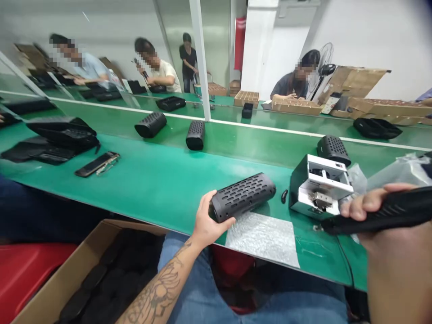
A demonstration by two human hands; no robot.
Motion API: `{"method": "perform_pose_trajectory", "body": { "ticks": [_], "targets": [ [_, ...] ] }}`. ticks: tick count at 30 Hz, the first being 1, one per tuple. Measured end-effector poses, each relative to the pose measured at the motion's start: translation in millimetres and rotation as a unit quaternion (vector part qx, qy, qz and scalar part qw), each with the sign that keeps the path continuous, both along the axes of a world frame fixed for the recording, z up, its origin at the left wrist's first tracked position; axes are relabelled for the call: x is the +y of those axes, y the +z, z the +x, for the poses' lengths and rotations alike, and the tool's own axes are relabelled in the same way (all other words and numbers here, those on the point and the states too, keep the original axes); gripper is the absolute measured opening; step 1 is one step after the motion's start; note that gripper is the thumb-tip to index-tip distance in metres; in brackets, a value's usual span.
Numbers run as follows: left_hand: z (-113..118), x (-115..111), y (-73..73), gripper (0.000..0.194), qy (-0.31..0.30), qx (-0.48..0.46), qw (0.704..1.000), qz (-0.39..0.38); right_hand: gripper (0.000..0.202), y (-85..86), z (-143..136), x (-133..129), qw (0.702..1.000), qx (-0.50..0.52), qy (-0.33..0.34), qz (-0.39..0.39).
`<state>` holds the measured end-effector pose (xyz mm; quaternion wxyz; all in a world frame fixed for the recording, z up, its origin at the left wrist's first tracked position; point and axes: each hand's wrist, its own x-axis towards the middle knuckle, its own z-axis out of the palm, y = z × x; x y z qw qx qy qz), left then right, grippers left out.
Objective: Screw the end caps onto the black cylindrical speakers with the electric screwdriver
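My left hand [206, 224] grips the near end of a black perforated speaker housing [245, 194]. Its slotted face is turned up, and the housing is tilted just above the bench. Under and in front of it lies a silvery padding sheet [265, 238]. At the right, the fingers of my right hand [362, 204] are wrapped round a black electric screwdriver [394, 211], its tip pointing left. Close to that tip stands a white and black screw feeder [313, 191]. A small black curved piece [284, 196] lies between the housing and the feeder.
More perforated housings [195, 135] stand along the divider. A phone [97, 164] and black bags [64, 137] lie at left. Below the bench edge, a cardboard box [57, 274] holds black parts beside a red stool [30, 274]. Several people work beyond the divider.
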<state>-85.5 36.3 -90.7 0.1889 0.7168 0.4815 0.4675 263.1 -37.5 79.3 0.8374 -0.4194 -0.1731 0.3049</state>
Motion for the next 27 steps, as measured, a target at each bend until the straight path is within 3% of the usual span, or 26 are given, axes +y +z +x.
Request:
{"method": "perform_pose_trajectory", "body": {
  "ticks": [3,6,10,15,19,22,24,25,27],
  "targets": [
    [9,47,9.8,0.092,0.051,-0.033,0.998,-0.016,0.061,-16.5,-16,7,0.986,-0.09,0.143,0.006],
    [36,106,21.4,0.091,0.107,-0.052,0.992,-0.032,0.063,-41.5,-41,26,0.967,-0.038,0.254,-0.003],
    [84,184,29.9,0.092,0.14,-0.032,0.987,-0.072,0.059,-82.9,-77,51,0.912,0.036,0.407,0.027],
    [133,256,34.0,0.094,0.145,-0.01,0.984,-0.105,0.056,-126.7,-102,65,0.848,0.171,0.502,-0.005],
    [159,284,33.0,0.099,0.126,0.005,0.986,-0.11,0.059,-144.4,-103,66,0.806,0.232,0.543,-0.037],
    [155,289,28.8,0.095,0.101,0.034,0.988,-0.109,0.057,-146.2,-103,65,0.807,0.257,0.529,-0.046],
    [132,289,26.7,0.084,0.104,0.059,0.99,-0.074,0.056,-144.7,-104,65,0.809,0.263,0.523,-0.046],
    [116,290,26.3,0.08,0.136,0.078,0.987,-0.026,0.057,-143.8,-104,65,0.806,0.265,0.527,-0.046],
    [77,298,26.1,0.088,0.27,0.072,0.959,0.037,0.058,-142.6,-106,66,0.8,0.267,0.535,-0.048]
  ]
}}
